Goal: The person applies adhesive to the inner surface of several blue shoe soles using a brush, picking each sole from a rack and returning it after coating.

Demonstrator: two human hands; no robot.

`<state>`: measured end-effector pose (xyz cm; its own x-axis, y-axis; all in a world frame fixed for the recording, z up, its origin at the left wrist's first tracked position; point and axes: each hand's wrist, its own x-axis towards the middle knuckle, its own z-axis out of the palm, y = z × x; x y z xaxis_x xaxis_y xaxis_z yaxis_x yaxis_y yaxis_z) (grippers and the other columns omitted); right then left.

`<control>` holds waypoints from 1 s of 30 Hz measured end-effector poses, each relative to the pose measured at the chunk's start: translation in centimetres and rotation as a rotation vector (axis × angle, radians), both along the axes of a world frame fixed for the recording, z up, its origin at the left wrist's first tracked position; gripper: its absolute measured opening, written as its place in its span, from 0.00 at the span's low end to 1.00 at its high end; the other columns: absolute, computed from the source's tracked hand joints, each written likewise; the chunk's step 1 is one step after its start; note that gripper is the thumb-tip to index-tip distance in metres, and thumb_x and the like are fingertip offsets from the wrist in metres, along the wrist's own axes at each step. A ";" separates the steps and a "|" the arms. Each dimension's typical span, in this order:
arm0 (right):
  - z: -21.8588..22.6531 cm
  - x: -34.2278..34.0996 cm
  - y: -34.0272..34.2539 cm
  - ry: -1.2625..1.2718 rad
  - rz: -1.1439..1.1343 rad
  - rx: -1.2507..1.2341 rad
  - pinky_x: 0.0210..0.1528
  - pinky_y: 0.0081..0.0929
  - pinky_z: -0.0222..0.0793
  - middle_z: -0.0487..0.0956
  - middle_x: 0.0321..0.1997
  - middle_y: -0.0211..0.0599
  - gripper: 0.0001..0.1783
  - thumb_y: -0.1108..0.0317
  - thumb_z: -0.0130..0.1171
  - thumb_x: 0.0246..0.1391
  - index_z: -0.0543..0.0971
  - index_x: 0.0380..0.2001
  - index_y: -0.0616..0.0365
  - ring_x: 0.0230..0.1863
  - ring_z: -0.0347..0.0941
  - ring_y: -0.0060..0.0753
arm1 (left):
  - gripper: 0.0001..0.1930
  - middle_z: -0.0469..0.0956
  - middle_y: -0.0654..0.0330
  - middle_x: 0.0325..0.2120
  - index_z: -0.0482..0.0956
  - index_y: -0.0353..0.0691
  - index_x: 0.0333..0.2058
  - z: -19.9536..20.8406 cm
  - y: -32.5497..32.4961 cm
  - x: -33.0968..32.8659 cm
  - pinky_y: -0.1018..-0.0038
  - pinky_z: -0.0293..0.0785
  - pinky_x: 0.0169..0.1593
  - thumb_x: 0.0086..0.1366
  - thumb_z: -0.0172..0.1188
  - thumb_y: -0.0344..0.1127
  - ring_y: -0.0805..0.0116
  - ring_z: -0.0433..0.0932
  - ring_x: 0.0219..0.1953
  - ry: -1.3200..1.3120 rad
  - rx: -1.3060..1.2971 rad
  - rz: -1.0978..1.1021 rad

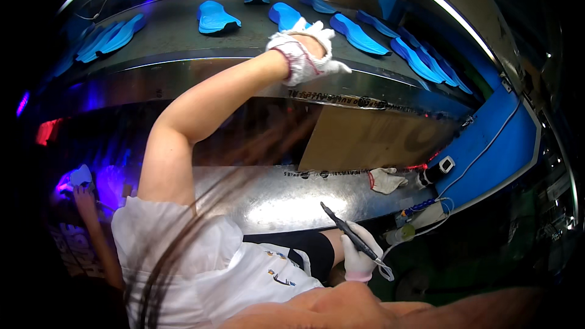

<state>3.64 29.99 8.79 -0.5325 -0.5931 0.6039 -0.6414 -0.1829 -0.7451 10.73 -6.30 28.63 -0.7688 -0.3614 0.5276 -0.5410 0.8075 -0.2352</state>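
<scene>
My left hand, in a white knit glove with dark red trim, reaches out over the near edge of a dark belt-like surface. Its fingers are spread and nothing shows in them. Just beyond it lies a blue shoe sole, partly covered by the fingertips; whether they touch is hard to tell. Another blue sole rests to the right of the hand. Low in the view, near my lap, my right hand, also gloved in white, is closed around a black pen-shaped tool with a pale loop at its rear end.
More blue soles lie left and right. Under the belt edge is a metal shelf, with a spare glove and a black cylindrical device at its right. A cable runs down the blue panel. Another person's hand is at left.
</scene>
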 end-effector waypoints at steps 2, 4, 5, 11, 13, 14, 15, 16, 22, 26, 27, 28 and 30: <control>-0.2 -0.2 0.1 -0.066 -0.004 0.009 0.41 0.25 0.79 0.84 0.35 0.46 0.15 0.82 0.68 0.41 0.82 0.36 0.68 0.37 0.83 0.34 | 0.28 0.75 0.53 0.49 0.77 0.35 0.48 1.5 -0.2 1.6 0.61 0.67 0.58 0.68 0.49 0.58 0.54 0.72 0.52 -0.076 -0.186 -0.056; -0.3 0.0 -0.2 -0.107 0.021 0.023 0.41 0.24 0.78 0.84 0.34 0.45 0.15 0.82 0.68 0.41 0.82 0.37 0.68 0.37 0.83 0.33 | 0.18 0.77 0.54 0.47 0.79 0.41 0.47 3.4 -0.9 7.4 0.64 0.72 0.54 0.66 0.56 0.47 0.56 0.75 0.49 0.038 -0.239 -0.167; -0.2 0.2 -0.5 -0.113 0.045 0.034 0.41 0.24 0.78 0.84 0.34 0.45 0.15 0.82 0.68 0.41 0.82 0.37 0.68 0.37 0.83 0.33 | 0.14 0.77 0.54 0.47 0.79 0.45 0.47 3.6 -1.5 12.2 0.65 0.73 0.52 0.65 0.59 0.41 0.56 0.77 0.47 0.240 -0.222 -0.180; -1.1 -0.1 -1.3 -0.114 0.051 0.069 0.43 0.24 0.77 0.85 0.36 0.45 0.16 0.82 0.68 0.40 0.82 0.37 0.69 0.37 0.83 0.32 | 0.28 0.69 0.52 0.60 0.74 0.52 0.58 3.4 -7.5 28.0 0.52 0.57 0.65 0.64 0.51 0.59 0.53 0.67 0.62 0.335 -0.461 1.099; -1.4 0.3 -1.9 -0.150 0.133 0.073 0.44 0.24 0.77 0.85 0.36 0.45 0.15 0.83 0.67 0.40 0.82 0.36 0.69 0.37 0.83 0.32 | 0.30 0.68 0.54 0.62 0.74 0.51 0.58 0.6 -11.7 38.0 0.55 0.54 0.68 0.64 0.49 0.61 0.54 0.65 0.65 0.276 -0.390 1.197; -1.4 0.5 -2.0 -0.162 0.141 0.067 0.44 0.25 0.77 0.85 0.36 0.45 0.15 0.83 0.67 0.40 0.82 0.36 0.70 0.37 0.83 0.33 | 0.29 0.68 0.51 0.62 0.74 0.50 0.57 0.1 -13.0 40.5 0.56 0.59 0.66 0.63 0.52 0.58 0.52 0.67 0.63 0.363 -0.065 1.203; -1.3 0.6 -2.1 -0.165 0.132 0.065 0.44 0.25 0.77 0.85 0.36 0.45 0.15 0.82 0.67 0.41 0.82 0.36 0.70 0.37 0.83 0.33 | 0.27 0.70 0.49 0.60 0.75 0.47 0.55 0.5 -12.7 39.5 0.57 0.63 0.63 0.62 0.53 0.56 0.51 0.70 0.60 0.371 0.124 1.209; -1.2 0.6 -2.2 -0.169 0.123 0.063 0.44 0.25 0.77 0.85 0.36 0.45 0.15 0.82 0.67 0.41 0.81 0.36 0.70 0.37 0.83 0.33 | 0.25 0.72 0.48 0.57 0.77 0.45 0.53 1.2 -12.3 38.8 0.58 0.68 0.60 0.62 0.55 0.53 0.49 0.72 0.58 0.374 0.306 1.220; -1.9 0.4 -1.8 -0.164 0.069 0.084 0.43 0.24 0.77 0.85 0.35 0.45 0.14 0.82 0.66 0.41 0.81 0.36 0.70 0.37 0.82 0.32 | 0.16 0.80 0.47 0.47 0.82 0.41 0.43 0.0 -13.1 39.6 0.55 0.75 0.51 0.60 0.56 0.42 0.45 0.78 0.51 0.330 0.187 1.243; -2.3 0.0 -0.9 -0.142 0.019 0.053 0.42 0.24 0.77 0.84 0.35 0.44 0.14 0.82 0.65 0.42 0.81 0.37 0.71 0.36 0.82 0.31 | 0.18 0.79 0.48 0.48 0.81 0.46 0.46 1.1 -11.3 36.4 0.57 0.74 0.51 0.64 0.55 0.48 0.46 0.78 0.52 0.386 0.201 1.353; -2.2 -0.2 -0.6 -0.164 -0.006 0.036 0.42 0.24 0.77 0.84 0.35 0.44 0.14 0.82 0.65 0.43 0.81 0.37 0.71 0.36 0.82 0.31 | 0.18 0.78 0.48 0.49 0.80 0.46 0.48 0.8 -11.2 35.9 0.57 0.74 0.51 0.64 0.56 0.49 0.47 0.77 0.52 0.458 0.203 1.282; -2.2 -0.1 -0.5 -0.193 -0.029 0.019 0.42 0.24 0.77 0.84 0.35 0.44 0.14 0.83 0.65 0.43 0.81 0.37 0.71 0.36 0.82 0.31 | 0.19 0.78 0.49 0.50 0.78 0.46 0.49 0.4 -10.9 36.1 0.57 0.74 0.50 0.64 0.56 0.49 0.48 0.77 0.51 0.523 0.199 1.213; -2.8 0.1 -0.3 -0.235 -0.068 0.013 0.42 0.24 0.77 0.83 0.35 0.44 0.13 0.83 0.64 0.44 0.80 0.37 0.72 0.37 0.81 0.31 | 0.23 0.77 0.52 0.51 0.74 0.47 0.53 -1.7 -13.3 39.7 0.58 0.73 0.49 0.64 0.56 0.52 0.50 0.77 0.50 0.562 0.214 1.129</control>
<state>3.71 29.65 5.96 -0.6967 -0.5580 0.4509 -0.4604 -0.1343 -0.8775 50.45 -19.63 26.96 0.3283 -0.7824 0.5292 -0.9301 -0.1700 0.3256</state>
